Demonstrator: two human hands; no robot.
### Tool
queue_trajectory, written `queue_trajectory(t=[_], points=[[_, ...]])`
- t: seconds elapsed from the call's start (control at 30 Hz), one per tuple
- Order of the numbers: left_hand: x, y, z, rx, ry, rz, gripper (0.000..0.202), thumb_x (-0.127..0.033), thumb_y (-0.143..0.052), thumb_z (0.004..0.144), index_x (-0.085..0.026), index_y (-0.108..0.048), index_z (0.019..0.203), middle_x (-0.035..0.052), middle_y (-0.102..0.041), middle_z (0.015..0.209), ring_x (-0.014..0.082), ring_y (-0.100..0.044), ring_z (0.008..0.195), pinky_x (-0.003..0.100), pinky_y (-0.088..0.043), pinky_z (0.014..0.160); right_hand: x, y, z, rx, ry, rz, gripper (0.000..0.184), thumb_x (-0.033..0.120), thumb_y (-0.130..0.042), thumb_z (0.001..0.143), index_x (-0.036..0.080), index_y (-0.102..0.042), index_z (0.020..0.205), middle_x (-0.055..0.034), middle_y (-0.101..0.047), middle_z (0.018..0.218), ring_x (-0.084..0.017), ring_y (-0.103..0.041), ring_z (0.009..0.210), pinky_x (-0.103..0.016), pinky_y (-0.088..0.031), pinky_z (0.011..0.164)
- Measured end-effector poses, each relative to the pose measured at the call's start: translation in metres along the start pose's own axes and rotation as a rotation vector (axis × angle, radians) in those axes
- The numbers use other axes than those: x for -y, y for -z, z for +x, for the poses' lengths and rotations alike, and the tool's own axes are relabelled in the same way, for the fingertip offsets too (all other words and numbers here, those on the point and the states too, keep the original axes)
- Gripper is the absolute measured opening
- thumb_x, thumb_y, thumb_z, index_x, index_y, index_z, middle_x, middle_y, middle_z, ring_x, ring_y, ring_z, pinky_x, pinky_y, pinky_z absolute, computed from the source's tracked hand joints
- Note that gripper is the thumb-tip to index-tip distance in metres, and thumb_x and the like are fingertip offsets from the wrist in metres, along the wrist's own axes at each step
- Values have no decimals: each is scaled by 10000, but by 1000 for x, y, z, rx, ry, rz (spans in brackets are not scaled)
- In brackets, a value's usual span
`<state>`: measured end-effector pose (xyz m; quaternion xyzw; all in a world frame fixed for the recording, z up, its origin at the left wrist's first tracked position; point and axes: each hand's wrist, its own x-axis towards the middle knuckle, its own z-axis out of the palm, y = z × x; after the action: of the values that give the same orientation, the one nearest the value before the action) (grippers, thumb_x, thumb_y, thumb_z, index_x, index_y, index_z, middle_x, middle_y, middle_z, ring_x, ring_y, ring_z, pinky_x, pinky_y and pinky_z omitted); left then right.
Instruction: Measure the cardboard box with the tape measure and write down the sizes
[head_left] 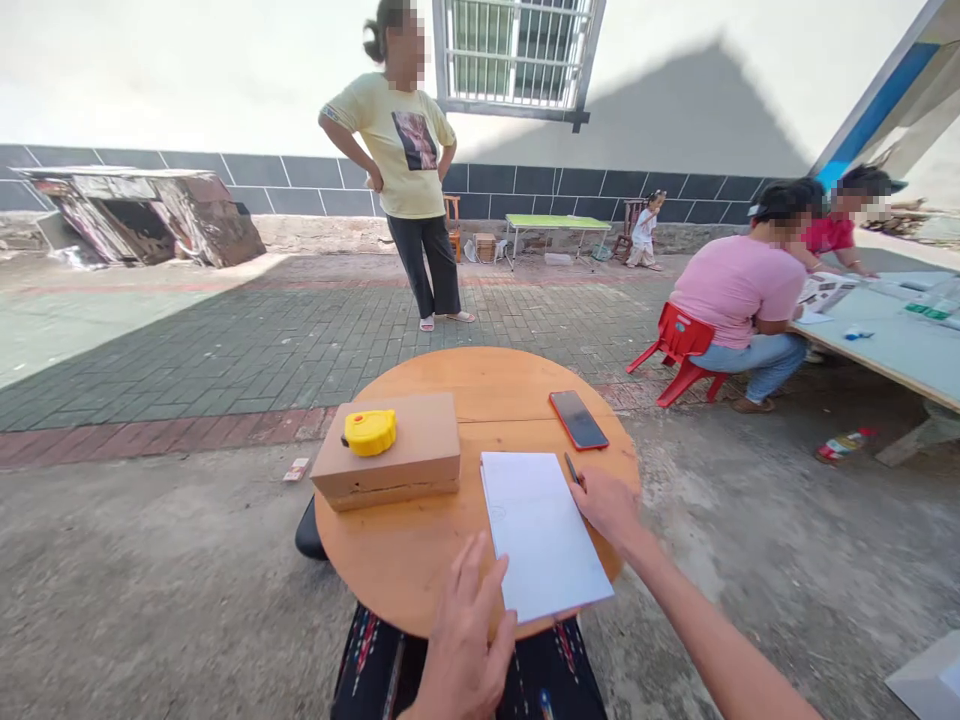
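Observation:
A stack of white paper lies on the round wooden table in front of me, with a small faint mark near its left edge. My right hand is at the paper's upper right edge, its fingers closed on a dark pen; only the pen's upper end shows. My left hand is open with fingers spread, by the lower left edge of the paper; I cannot tell whether the fingertips touch it. To the left, a yellow tape measure rests on a closed brown cardboard box.
A phone with a red case lies at the table's right back. A person stands beyond the table. At right, two people sit by a large table, one on a red chair. A bottle lies on the ground.

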<state>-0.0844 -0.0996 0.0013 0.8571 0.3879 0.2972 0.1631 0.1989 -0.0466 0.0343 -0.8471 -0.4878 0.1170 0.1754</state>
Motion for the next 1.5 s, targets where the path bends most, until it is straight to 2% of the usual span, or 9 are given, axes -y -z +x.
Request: queue_trajectory(t=[0.2, 0.33, 0.5, 0.63, 0.73, 0.83, 1.03, 1.2, 1.5], points=[[-16, -21, 32, 339, -67, 86, 509, -354, -578, 872, -220, -536, 1362, 143, -386, 1519, 362, -315, 1415, 611, -330, 1110, -19, 14, -3, 50, 82, 209, 384, 239, -428, 855, 168, -616, 1182, -61, -661, 746, -231, -622, 734, -332, -403, 676], [-10, -16, 33, 409, -61, 148, 463, -366, -531, 907, -249, -540, 1355, 118, -413, 1508, 352, -337, 1406, 610, -313, 1117, -38, 39, -13, 162, 123, 579, 435, 379, -346, 917, 145, -608, 1173, -38, -641, 744, -194, -617, 700, -312, -467, 628], [-6, -7, 31, 422, -58, 170, 448, -366, -509, 924, -242, -533, 1354, 115, -402, 1516, 340, -328, 1412, 600, -318, 1118, -37, 57, -26, 162, 124, 1239, 390, 334, -678, 786, 209, -614, 1149, -16, -645, 861, -164, -621, 718, -336, -500, 722], [-7, -4, 32, 426, -52, 157, 436, -335, -534, 910, -252, -544, 1338, 112, -415, 1508, 338, -339, 1405, 605, -321, 1116, -24, 52, -29, -76, 115, 1230, 195, 377, -687, 834, 241, -630, 960, 45, -597, 678, -123, -572, 573, -294, -474, 625], [-6, -4, 34, 442, -44, 153, 429, -330, -525, 916, -260, -543, 1339, 104, -413, 1510, 338, -335, 1406, 601, -323, 1116, -19, 44, -28, -150, 78, 1227, 254, 445, -585, 902, 220, -672, 980, 11, -615, 661, -151, -589, 612, -283, -459, 551], [-5, -2, 37, 433, -49, 141, 414, -336, -514, 925, -272, -544, 1334, 91, -424, 1504, 330, -346, 1398, 588, -334, 1115, -17, 35, -27, -131, 83, 1207, 350, 472, -547, 916, 198, -686, 1083, -58, -700, 838, -193, -642, 737, -306, -490, 571], [-9, 2, 43, 331, -46, 100, 291, -252, -542, 897, -237, -611, 1179, 83, -545, 1389, 306, -452, 1298, 579, -381, 1080, -6, 15, -25, -90, 99, 1083, 216, 414, -650, 857, 203, -689, 883, 2, -665, 597, -149, -582, 550, -289, -501, 571], [-18, -9, 60, 168, -10, 7, 235, -111, -488, 879, -192, -608, 1064, 92, -611, 1254, 270, -508, 1164, 489, -467, 992, 12, 1, -11, 35, 131, 1021, 230, 400, -574, 895, 205, -678, 957, -18, -707, 723, -148, -626, 634, -260, -520, 589], [-21, -46, 121, 339, -46, 177, 260, -48, -445, 884, -172, -588, 1062, 71, -610, 1221, 239, -540, 884, 415, -519, 758, 25, -24, 21, 21, 162, 854, 113, 312, -568, 872, 209, -613, 853, 36, -623, 572, -132, -597, 521, -247, -499, 550]])
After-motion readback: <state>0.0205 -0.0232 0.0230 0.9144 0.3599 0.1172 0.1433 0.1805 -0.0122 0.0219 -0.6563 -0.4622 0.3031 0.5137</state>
